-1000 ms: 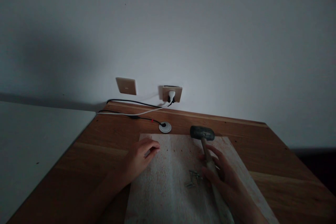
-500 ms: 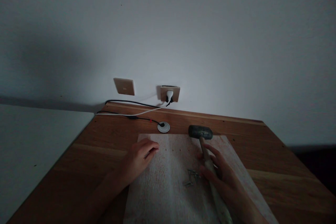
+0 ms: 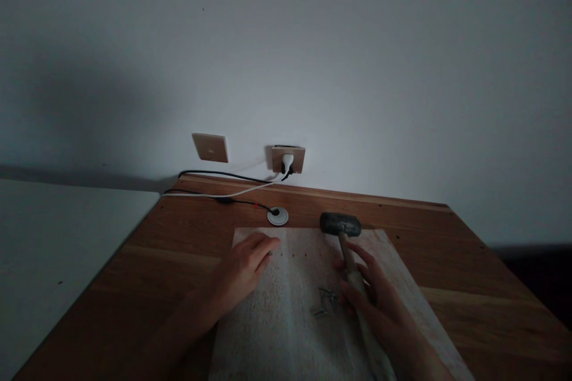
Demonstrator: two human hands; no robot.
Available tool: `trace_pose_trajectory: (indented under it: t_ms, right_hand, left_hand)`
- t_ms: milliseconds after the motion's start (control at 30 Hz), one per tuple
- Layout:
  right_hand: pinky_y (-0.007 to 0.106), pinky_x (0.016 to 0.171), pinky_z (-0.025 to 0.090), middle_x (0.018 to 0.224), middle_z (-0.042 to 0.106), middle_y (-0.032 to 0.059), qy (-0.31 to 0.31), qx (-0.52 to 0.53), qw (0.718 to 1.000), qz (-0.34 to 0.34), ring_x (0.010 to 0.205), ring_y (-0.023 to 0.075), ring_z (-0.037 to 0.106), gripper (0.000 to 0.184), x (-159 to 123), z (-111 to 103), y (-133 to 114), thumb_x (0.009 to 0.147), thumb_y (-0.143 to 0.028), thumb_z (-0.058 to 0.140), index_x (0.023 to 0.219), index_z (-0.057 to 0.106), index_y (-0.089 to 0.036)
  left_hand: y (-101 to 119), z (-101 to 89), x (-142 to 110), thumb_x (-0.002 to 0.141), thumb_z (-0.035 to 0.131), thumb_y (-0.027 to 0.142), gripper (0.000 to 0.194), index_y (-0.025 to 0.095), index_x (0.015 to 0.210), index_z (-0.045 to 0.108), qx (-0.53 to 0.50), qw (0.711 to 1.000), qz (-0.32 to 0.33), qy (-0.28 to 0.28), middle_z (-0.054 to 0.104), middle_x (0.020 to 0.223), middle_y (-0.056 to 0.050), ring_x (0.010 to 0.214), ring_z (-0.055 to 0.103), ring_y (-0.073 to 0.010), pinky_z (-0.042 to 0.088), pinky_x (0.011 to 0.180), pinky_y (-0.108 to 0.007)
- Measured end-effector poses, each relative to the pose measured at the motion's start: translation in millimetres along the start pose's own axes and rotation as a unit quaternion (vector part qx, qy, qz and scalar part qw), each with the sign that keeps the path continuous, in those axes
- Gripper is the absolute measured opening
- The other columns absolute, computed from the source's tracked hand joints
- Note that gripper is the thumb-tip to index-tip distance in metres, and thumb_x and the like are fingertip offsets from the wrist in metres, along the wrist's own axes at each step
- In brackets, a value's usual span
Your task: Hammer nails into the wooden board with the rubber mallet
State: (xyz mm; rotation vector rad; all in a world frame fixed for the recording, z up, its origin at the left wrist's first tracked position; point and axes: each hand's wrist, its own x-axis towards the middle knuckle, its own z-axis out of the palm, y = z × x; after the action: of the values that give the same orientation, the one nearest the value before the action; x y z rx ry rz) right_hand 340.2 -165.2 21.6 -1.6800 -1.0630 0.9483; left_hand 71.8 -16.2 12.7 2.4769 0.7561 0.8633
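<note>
My left hand (image 3: 243,268) is closed in a pinch over the back left of a pale, reddish-streaked board (image 3: 277,327). A small metallic bit, apparently a screw (image 3: 270,253), shows below its fingertips; most of it is hidden. A row of small dark holes or marks (image 3: 294,255) runs rightward from there. In my right hand (image 3: 375,297) is a rubber mallet (image 3: 340,224) with a black head and wooden handle, its head pointing away from me over the board's back edge. Several loose screws (image 3: 327,296) lie on the board between my hands.
The board rests on a brown wooden desktop (image 3: 469,274). Behind it are a round cable grommet (image 3: 277,216) and black and white cables (image 3: 232,194) leading to a wall socket (image 3: 295,158). A blank wall plate (image 3: 210,147) is left of it. A white surface (image 3: 67,238) borders the left side.
My left hand has shifted slightly to the right and its fingers have turned downward, with a small metallic bit now showing below them. The right hand and mallet are almost still.
</note>
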Motion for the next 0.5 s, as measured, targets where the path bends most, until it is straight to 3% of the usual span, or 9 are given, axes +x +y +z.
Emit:
trace_pose_trajectory:
  t_ms: [133,267,400,500]
  right_hand:
    - [0.038,0.074,0.061,0.131,0.072,0.0089,0.004,0.022,0.999,0.024,0.079,0.0208,0.071,0.08,-2.1,0.3,-6.2,0.097,-0.057,0.069,0.164,0.033,-0.031]
    - [0.039,0.07,0.062,0.137,0.071,0.0106,0.01,0.025,0.999,0.035,0.074,0.0201,0.07,0.088,-4.3,1.6,-10.2,0.096,-0.059,0.072,0.166,0.027,-0.032]
    - [0.032,0.052,0.056,0.137,0.07,0.0118,0.018,0.025,0.999,0.034,0.062,0.0155,0.064,0.088,-5.5,3.0,-15.7,0.095,-0.06,0.072,0.167,0.028,-0.032]
    - [0.027,0.043,0.047,0.136,0.072,0.0143,0.037,0.104,0.993,0.052,0.056,0.0133,0.06,0.094,-6.6,-1.8,-25.5,0.09,-0.059,0.079,0.165,0.031,-0.03]
  left_hand:
    - [-2.7,6.0,-4.7,0.095,0.057,0.003,0.038,0.025,0.126,0.066,-0.084,0.994,-0.059,0.036,0.073,0.114,-0.004,0.095,0.075,-0.0164,0.064,0.088,-0.03]
    - [-5.0,8.5,-7.7,0.093,0.059,0.004,0.036,0.024,0.122,0.068,-0.125,0.987,-0.085,0.045,0.073,0.104,-0.002,0.091,0.075,-0.016,0.064,0.087,-0.03]
    - [-7.9,9.6,-9.4,0.092,0.062,0.003,0.036,0.024,0.119,0.071,-0.126,0.987,-0.089,0.041,0.076,0.101,-0.002,0.092,0.075,-0.0175,0.063,0.09,-0.034]
    - [-10.5,11.4,-10.2,0.091,0.067,0.004,0.03,0.024,0.111,0.073,-0.102,0.989,-0.083,0.063,0.075,0.099,-0.003,0.097,0.073,-0.0204,0.061,0.092,-0.036]
